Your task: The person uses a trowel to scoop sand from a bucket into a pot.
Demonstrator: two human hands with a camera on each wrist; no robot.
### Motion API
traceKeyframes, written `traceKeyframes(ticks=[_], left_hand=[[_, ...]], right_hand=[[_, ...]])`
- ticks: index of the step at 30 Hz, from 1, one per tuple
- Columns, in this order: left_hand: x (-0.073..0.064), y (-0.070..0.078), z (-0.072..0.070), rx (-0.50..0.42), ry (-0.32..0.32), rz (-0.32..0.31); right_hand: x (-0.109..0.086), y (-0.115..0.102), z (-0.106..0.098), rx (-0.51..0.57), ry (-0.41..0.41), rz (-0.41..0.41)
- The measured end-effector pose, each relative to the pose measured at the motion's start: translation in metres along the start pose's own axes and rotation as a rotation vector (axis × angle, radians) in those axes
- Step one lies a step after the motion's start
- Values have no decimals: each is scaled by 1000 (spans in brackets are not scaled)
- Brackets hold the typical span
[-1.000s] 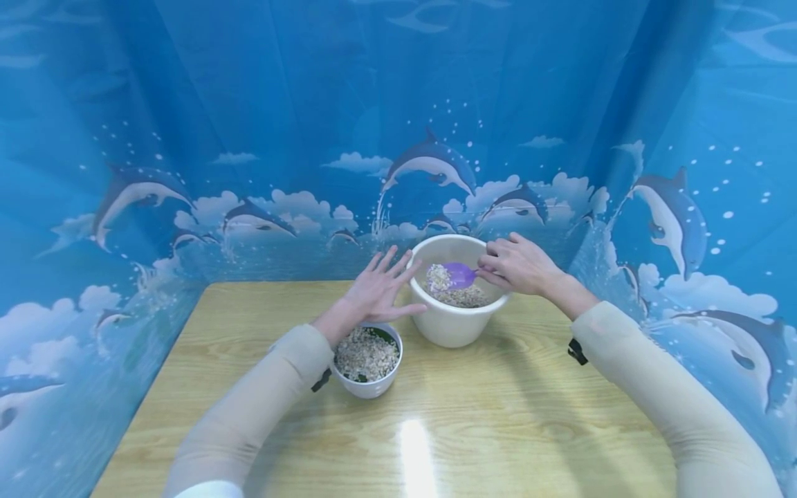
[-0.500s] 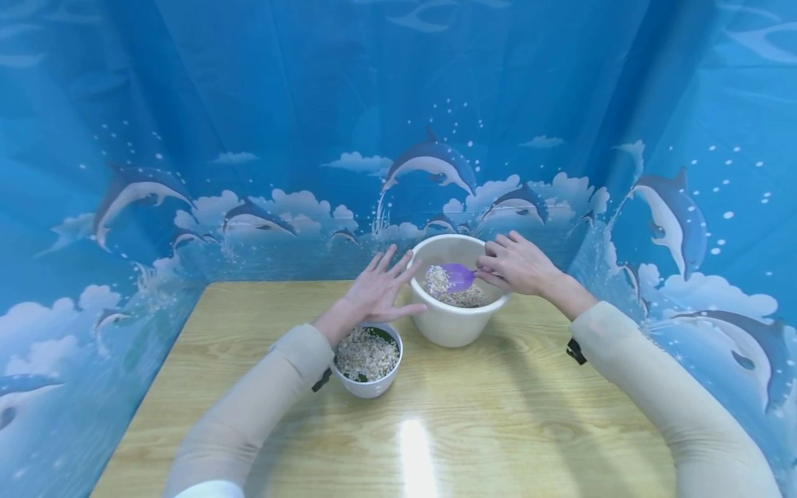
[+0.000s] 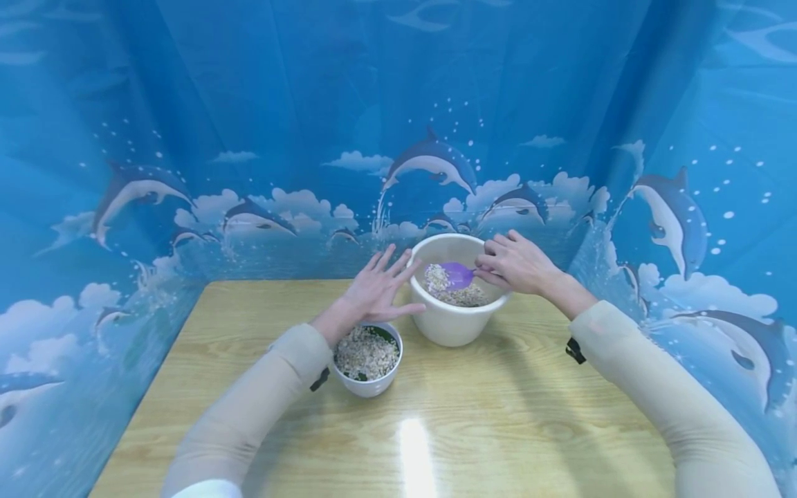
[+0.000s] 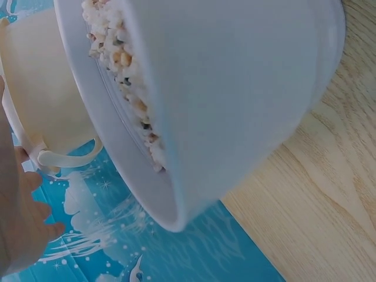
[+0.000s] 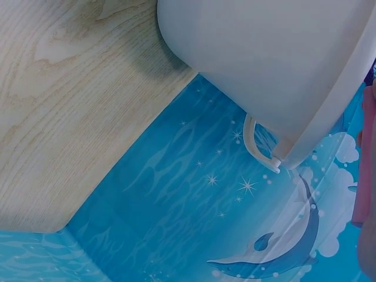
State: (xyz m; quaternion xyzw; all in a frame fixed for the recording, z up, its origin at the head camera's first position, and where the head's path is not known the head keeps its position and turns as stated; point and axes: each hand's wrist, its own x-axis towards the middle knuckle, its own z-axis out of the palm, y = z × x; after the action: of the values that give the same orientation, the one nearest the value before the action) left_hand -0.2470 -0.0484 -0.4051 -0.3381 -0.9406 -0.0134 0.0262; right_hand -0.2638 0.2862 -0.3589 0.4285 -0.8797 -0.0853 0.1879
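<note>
My right hand (image 3: 518,265) grips the handle of a small purple shovel (image 3: 459,275) over the mouth of a cream-white bucket (image 3: 451,328). Pale gravel (image 3: 436,278) sits on the shovel's blade, and more of it covers the bucket's floor. A reddish handle (image 5: 365,158) shows by the hand at the edge of the right wrist view. My left hand (image 3: 376,290) is spread, fingers straight, at the bucket's left rim. Below that wrist stands a white pot (image 3: 369,389), filled with pale, speckled gravel (image 4: 126,76) with some green showing at its edge.
Both containers stand on a wood-grain table (image 3: 498,429). A blue curtain (image 3: 299,138) printed with dolphins surrounds its back and sides. A curved cream handle (image 4: 70,157) hangs from the bucket's side.
The purple shovel has drifted very slightly left above the bucket, still loaded with gravel. My left hand and the pot stay practically where they were.
</note>
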Motion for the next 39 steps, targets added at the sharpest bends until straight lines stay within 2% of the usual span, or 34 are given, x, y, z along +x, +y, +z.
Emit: traceKeyframes(ticks=[9,15,24,39], left_hand=[[-13,-7,-1,12,-10,-14],[-26,-12,0,-20,-14,-16],[-48,-17,4,-33,-2,4],[-84,-24,8,-39,1,25]], right_hand=[[-1,1,-1,17,57,-3],[-2,1,-2,33,90,5],[-1,-3,-7,68,102,28],[5,-16,-13,82,119,-7]])
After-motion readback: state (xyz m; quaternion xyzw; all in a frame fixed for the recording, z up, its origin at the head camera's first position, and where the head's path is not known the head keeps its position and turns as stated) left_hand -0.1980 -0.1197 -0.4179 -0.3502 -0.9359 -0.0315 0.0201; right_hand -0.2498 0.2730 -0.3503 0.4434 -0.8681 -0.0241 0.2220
